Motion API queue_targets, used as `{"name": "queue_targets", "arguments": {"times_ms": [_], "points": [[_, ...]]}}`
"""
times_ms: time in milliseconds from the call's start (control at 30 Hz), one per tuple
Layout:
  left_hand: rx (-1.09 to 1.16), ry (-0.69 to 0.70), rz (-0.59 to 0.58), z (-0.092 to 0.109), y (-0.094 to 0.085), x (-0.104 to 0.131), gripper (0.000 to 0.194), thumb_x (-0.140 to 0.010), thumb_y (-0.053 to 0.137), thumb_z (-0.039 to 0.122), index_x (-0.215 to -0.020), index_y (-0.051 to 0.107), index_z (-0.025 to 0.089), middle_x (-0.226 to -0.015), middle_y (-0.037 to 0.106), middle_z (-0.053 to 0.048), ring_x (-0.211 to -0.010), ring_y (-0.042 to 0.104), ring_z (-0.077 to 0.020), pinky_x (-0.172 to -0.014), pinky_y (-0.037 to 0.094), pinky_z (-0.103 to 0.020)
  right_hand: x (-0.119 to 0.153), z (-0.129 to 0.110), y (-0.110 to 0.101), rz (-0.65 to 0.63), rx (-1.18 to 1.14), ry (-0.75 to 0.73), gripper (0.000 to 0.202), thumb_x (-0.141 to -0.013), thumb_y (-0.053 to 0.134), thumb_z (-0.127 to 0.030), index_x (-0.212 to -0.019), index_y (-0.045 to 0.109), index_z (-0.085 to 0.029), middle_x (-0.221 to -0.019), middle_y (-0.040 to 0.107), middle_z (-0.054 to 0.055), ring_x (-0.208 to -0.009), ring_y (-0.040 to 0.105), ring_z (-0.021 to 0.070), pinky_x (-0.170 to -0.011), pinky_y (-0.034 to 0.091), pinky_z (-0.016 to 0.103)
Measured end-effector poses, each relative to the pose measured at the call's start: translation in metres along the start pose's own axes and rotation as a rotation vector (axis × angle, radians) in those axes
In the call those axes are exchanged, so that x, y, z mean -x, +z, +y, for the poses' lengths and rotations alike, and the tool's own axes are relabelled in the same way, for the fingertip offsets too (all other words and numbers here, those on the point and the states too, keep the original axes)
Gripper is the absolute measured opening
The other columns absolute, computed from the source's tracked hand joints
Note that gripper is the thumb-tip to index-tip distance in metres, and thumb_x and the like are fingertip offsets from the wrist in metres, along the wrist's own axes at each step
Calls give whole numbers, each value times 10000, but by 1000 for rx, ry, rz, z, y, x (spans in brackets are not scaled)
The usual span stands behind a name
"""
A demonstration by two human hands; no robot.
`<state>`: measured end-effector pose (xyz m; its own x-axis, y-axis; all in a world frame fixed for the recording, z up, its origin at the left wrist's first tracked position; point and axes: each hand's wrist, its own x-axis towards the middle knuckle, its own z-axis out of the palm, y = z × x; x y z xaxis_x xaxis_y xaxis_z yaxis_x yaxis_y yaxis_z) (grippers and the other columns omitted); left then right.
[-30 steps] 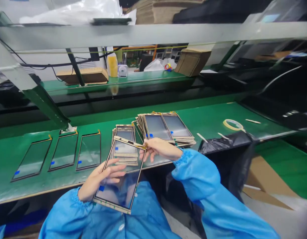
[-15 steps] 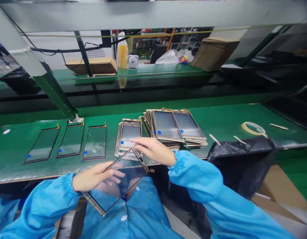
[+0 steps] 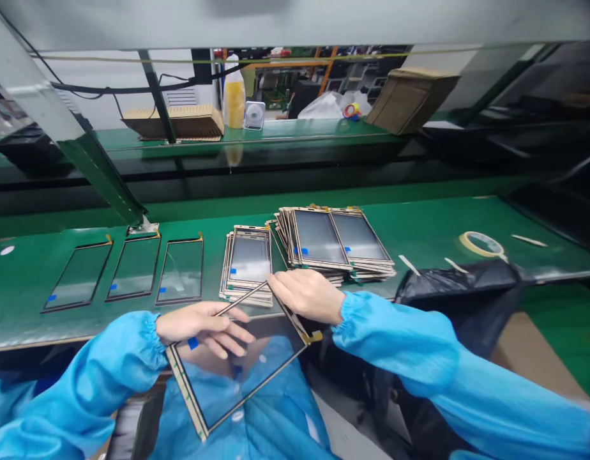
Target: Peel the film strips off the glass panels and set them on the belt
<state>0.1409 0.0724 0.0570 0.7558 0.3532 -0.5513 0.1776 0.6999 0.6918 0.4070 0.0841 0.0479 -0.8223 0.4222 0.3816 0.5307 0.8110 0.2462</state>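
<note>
Glass panel (image 3: 247, 374) held between left hand (image 3: 204, 324) and right hand (image 3: 307, 295).

Left palm (image 3: 199, 326) behind glass panel (image 3: 242, 377)

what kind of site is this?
Likely an electronics assembly line for touch panels: stacks of framed panels on a green bench, a tape roll, and both hands holding one glass panel.

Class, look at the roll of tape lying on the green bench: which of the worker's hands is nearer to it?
Right. The right hand is nearer to the roll of tape, though well apart; the left hand is farther off.
</note>
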Motion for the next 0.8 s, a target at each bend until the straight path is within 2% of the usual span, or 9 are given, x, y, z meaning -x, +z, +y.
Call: {"name": "queue_targets", "arguments": {"times_ms": [200,300,367,467,533,600,633,667,800], "points": [[-14,64,104,6,-7,-23,394,-853,608,343,-1211,559,186,-1265,606,-161,-1052,651,-284,-754,540,-308,52,-4,-17,137,-77,232,211,-961,406,-152,-972,616,-161,-764,649,50,-679,583,150,-609,417,280],[-41,33,82,9,-9,-30,412,-843,617,357,-1210,553,181,-1247,617,-169,-1050,651,-293,-744,544,-316,53,-7,-27,138,-219,389,206,-956,421,-170,-933,626,-172,-822,671,53,-724,613,151,-649,452,273],[-56,23,72,11,-8,-30,417,-839,620,366,-1205,555,177,-1239,621,-175,-1044,654,-293,-735,544,-312,45,-9,-44,163,-446,451,211,-957,424,-192,-908,629,-189,-799,668,41,-715,620,150,-639,480,275],[-16,60,155,11,-10,-28,480,-834,628,332,-1273,519,170,-1285,589,-172,-1056,648,-291,-756,542,-310,52,-10,-81,369,-803,660,175,-939,489,-231,-870,651,-231,-773,654,44,-671,622,158,-587,515,300],[85,122,247,8,-16,-25,532,-834,626,285,-1327,476,156,-1319,561,-171,-1064,644,-279,-785,538,-298,84,-3,-99,575,-898,881,108,-891,595,-267,-822,673,-240,-810,661,78,-641,622,164,-536,512,314],[225,188,287,3,-23,-22,566,-855,591,272,-1380,413,158,-1332,550,-172,-1086,632,-268,-826,529,-301,136,7,-99,716,-892,1071,123,-829,683,-325,-750,679,-230,-804,668,104,-605,618,162,-491,485,311],[285,212,285,1,-26,-21,573,-873,565,278,-1403,378,170,-1337,546,-169,-1107,620,-265,-836,525,-303,166,11,-91,720,-886,1103,152,-815,692,-355,-729,679,-231,-741,667,100,-559,612,159,-476,470,312],[328,224,276,-2,-28,-20,579,-888,539,284,-1424,342,187,-1344,542,-164,-1134,604,-261,-841,523,-302,195,11,-80,636,-785,1069,271,-881,594,-401,-680,667,-234,-648,652,84,-498,591,140,-466,455,295],[268,249,294,-5,-30,-18,586,-898,526,265,-1438,301,223,-1359,533,-144,-1164,585,-242,-837,513,-271,279,-21,-25,96,-509,856,591,-952,335,-492,-501,622,-240,-410,520,31,-371,528,131,-405,410,227]]}}
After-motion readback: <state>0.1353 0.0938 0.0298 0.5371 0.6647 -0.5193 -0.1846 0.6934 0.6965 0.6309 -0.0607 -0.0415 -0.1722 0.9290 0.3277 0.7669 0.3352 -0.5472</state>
